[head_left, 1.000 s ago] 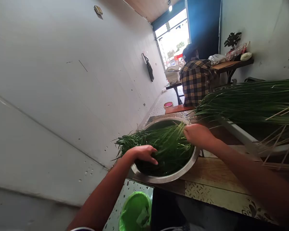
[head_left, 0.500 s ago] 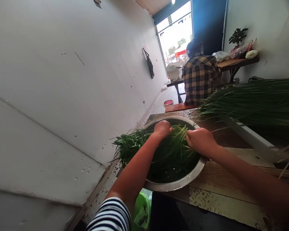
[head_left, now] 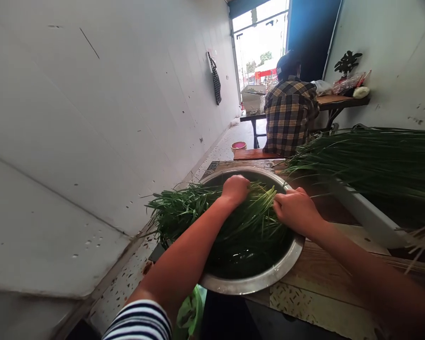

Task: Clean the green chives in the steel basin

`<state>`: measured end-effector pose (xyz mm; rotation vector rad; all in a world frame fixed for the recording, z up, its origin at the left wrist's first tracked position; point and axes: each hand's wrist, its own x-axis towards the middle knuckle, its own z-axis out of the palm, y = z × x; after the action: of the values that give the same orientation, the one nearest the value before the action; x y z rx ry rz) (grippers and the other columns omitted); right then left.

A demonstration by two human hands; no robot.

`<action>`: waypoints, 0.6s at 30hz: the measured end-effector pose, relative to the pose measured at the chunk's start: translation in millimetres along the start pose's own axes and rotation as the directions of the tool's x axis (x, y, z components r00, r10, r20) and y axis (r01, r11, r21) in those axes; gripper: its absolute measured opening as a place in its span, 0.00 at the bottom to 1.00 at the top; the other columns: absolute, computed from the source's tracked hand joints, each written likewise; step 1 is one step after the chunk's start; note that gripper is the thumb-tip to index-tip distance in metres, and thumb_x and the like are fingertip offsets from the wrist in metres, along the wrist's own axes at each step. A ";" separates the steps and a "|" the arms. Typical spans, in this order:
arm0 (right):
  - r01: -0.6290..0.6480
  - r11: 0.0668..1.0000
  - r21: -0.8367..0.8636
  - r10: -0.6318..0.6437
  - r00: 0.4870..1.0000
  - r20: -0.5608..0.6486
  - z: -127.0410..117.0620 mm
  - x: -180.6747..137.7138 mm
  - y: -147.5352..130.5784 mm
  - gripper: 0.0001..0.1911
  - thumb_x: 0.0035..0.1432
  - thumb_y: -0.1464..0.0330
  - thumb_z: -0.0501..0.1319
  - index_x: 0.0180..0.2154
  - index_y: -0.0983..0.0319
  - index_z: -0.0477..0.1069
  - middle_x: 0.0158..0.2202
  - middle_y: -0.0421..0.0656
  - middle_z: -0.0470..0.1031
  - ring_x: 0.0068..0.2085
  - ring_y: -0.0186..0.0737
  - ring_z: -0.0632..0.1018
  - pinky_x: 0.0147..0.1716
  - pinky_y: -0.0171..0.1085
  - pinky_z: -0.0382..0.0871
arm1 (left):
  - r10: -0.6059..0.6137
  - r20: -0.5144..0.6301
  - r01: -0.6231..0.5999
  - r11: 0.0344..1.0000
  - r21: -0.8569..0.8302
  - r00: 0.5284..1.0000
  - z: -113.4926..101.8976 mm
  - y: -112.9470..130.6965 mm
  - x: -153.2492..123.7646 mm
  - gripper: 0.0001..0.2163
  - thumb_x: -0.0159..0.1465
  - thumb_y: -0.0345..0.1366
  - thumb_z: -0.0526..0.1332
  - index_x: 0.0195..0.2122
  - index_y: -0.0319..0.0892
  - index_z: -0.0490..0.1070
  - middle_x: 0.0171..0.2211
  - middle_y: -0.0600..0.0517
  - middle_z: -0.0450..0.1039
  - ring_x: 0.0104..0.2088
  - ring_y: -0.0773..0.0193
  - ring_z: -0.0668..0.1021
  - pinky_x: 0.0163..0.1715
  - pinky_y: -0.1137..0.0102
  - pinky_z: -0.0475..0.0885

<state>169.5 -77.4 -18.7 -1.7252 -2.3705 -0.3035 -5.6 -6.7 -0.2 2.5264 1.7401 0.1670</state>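
A wide metal basin stands before me with water and long green chives in it. Over its left rim hangs a thick bunch of chive leaves. My left hand is closed above the basin, fingers curled round chives; its fingertips are mostly hidden. At the right rim my right hand pinches the pale stem ends of the chives between thumb and fingers. The stems run between my two hands.
To the right, a big pile of chives lies on a white tray on the wooden table. A green bin stands below the basin. Ahead, a person in a plaid shirt sits facing away. A wall runs along the left.
The view has shifted slightly, so the basin appears a little larger and further left. Both hands keep their grip on the chives, with the left hand slightly further from the right.
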 end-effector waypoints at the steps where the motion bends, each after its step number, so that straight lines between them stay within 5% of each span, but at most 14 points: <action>1: -0.003 1.000 0.001 0.003 1.000 -0.005 0.2 -0.1 0.1 0.18 0.58 0.67 0.49 0.23 0.63 0.73 0.24 0.48 0.76 0.33 0.42 0.75 0.36 0.40 0.52 | -0.001 0.026 0.002 1.000 -0.031 1.000 -0.1 -1.7 -0.3 0.11 0.55 0.32 0.61 0.38 0.41 0.79 0.37 0.44 0.75 0.41 0.54 0.75 0.43 0.66 0.67; 10: -0.018 1.000 0.003 0.018 1.000 -0.001 -3.8 -1.3 -2.6 0.17 0.58 0.68 0.49 0.23 0.62 0.72 0.24 0.46 0.77 0.33 0.40 0.75 0.36 0.39 0.51 | -0.039 0.021 0.044 0.953 -0.299 0.999 -16.1 -18.5 -6.5 0.14 0.54 0.28 0.57 0.40 0.38 0.78 0.31 0.49 0.77 0.30 0.65 0.75 0.36 0.74 0.68; 18: -0.021 1.000 0.009 0.022 0.999 -0.028 -2.3 -0.5 -0.4 0.17 0.60 0.67 0.49 0.24 0.62 0.72 0.24 0.45 0.76 0.33 0.39 0.74 0.36 0.38 0.51 | -0.005 0.008 0.007 0.961 -0.278 1.000 -27.4 -16.4 -10.1 0.19 0.51 0.29 0.55 0.41 0.40 0.78 0.25 0.52 0.75 0.25 0.68 0.70 0.28 0.75 0.65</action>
<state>169.3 -78.6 -16.6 -1.7302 -2.3290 -0.3113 -27.9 -10.4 24.5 2.3176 1.5932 0.3738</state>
